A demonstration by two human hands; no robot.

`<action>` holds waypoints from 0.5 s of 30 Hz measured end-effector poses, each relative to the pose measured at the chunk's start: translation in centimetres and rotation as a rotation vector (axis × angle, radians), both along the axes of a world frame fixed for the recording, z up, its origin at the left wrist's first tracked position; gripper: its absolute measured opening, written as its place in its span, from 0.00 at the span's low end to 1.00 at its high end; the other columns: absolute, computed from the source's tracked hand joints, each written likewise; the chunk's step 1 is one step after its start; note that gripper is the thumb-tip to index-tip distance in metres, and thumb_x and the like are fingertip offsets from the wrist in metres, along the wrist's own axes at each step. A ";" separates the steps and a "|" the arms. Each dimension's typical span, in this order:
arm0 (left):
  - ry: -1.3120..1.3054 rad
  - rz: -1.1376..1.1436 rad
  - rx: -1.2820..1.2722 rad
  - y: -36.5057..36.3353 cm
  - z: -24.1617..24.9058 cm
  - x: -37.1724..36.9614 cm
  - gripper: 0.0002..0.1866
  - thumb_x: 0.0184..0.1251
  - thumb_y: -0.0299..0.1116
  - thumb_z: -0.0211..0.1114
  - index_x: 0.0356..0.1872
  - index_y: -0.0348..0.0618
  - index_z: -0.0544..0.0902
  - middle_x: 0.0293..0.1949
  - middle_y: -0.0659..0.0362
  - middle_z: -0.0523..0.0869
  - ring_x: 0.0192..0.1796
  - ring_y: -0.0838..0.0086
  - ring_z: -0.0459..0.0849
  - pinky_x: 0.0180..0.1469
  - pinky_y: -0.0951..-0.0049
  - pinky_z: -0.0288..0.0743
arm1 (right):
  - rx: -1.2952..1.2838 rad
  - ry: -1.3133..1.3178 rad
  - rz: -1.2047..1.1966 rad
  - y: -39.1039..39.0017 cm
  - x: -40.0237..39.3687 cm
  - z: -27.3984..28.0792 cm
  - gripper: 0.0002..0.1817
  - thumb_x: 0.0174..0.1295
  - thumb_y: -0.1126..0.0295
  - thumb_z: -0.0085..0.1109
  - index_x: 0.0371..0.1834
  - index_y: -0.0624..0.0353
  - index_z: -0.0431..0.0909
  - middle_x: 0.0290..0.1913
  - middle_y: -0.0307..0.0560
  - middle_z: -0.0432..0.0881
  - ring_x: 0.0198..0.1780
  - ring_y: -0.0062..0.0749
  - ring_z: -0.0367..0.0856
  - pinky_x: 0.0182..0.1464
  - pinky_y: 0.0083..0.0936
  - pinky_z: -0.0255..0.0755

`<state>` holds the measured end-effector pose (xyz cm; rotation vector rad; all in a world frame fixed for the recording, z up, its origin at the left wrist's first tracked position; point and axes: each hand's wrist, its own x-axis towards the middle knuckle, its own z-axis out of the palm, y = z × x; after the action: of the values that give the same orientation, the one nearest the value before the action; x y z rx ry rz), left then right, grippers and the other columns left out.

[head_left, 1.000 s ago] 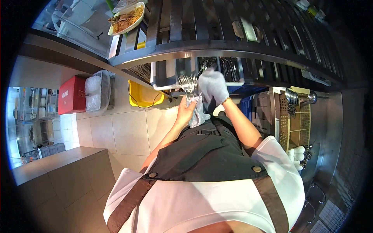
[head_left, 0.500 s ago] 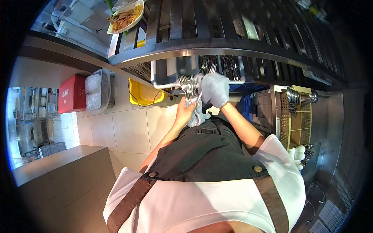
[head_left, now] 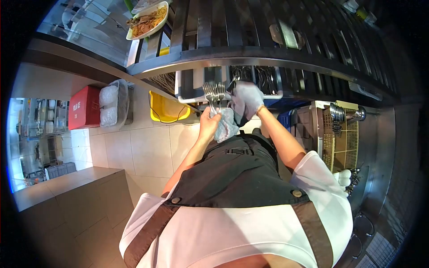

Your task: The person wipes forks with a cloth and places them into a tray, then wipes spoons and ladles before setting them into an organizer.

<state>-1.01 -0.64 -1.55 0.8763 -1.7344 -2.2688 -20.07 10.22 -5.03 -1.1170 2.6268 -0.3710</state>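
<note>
My left hand (head_left: 209, 123) is closed around the handles of several forks (head_left: 214, 91), their tines pointing up and away from me. A pale cloth (head_left: 227, 125) hangs beside it, between my two hands. My right hand (head_left: 248, 99), in a light grey glove, is over the near edge of the cutlery tray (head_left: 186, 99), just right of the forks. Its fingers are blurred and partly hidden, so what they hold cannot be made out. Dark compartments of the tray hold more cutlery (head_left: 264, 78) behind the glove.
A slatted metal shelf (head_left: 232, 56) spans above the tray, with a plate of food (head_left: 147, 22) at its left. On the left are a yellow bin (head_left: 166, 117) and a red box (head_left: 84, 108). A cutlery rack (head_left: 339, 143) stands right.
My left hand and the forks have moved slightly left and up. The right glove has turned and lowered a little; the fork seen upright above it no longer shows there.
</note>
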 end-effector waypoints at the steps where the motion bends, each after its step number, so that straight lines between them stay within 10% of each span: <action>1: 0.042 0.022 -0.113 -0.1 -0.2 -0.3 0.10 0.57 0.20 0.60 0.40 0.40 0.74 0.35 0.63 0.78 0.38 0.81 0.73 0.40 0.79 0.68 | -0.023 -0.041 -0.110 0.1 1.4 2.8 0.17 0.30 0.62 0.70 0.26 0.58 0.81 0.27 0.55 0.82 0.33 0.46 0.84 0.34 0.36 0.77; 3: 0.097 0.035 -0.240 0.0 -0.2 -0.7 0.11 0.56 0.21 0.63 0.37 0.42 0.71 0.32 0.63 0.75 0.36 0.81 0.73 0.38 0.78 0.68 | 0.149 -0.220 0.099 1.4 4.5 14.1 0.08 0.40 0.69 0.64 0.25 0.60 0.81 0.30 0.61 0.82 0.38 0.49 0.84 0.37 0.36 0.77; 4: 0.097 0.036 -0.236 0.1 0.0 -0.8 0.11 0.56 0.21 0.63 0.37 0.42 0.71 0.32 0.63 0.75 0.36 0.81 0.73 0.38 0.78 0.68 | -0.048 -0.216 -0.042 1.2 5.5 11.6 0.09 0.34 0.71 0.65 0.22 0.60 0.80 0.28 0.60 0.82 0.36 0.51 0.83 0.37 0.37 0.76; 6: 0.038 -0.055 -0.030 0.4 0.3 -0.9 0.11 0.57 0.21 0.63 0.38 0.41 0.71 0.34 0.63 0.75 0.38 0.81 0.72 0.42 0.78 0.68 | -0.346 0.162 0.500 -0.3 4.5 3.5 0.06 0.36 0.73 0.60 0.21 0.58 0.79 0.24 0.54 0.81 0.29 0.50 0.82 0.32 0.37 0.75; 15: -0.031 -0.129 -0.220 0.9 1.1 0.6 0.10 0.60 0.23 0.63 0.39 0.41 0.70 0.34 0.63 0.73 0.39 0.81 0.72 0.44 0.79 0.68 | -0.365 0.306 0.033 0.5 3.7 7.8 0.05 0.33 0.65 0.63 0.11 0.51 0.77 0.15 0.43 0.76 0.19 0.38 0.77 0.23 0.33 0.71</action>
<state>-0.40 0.24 -0.49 0.7793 -2.0610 -2.0940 -16.37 10.72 2.77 -1.4271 2.8748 -0.7506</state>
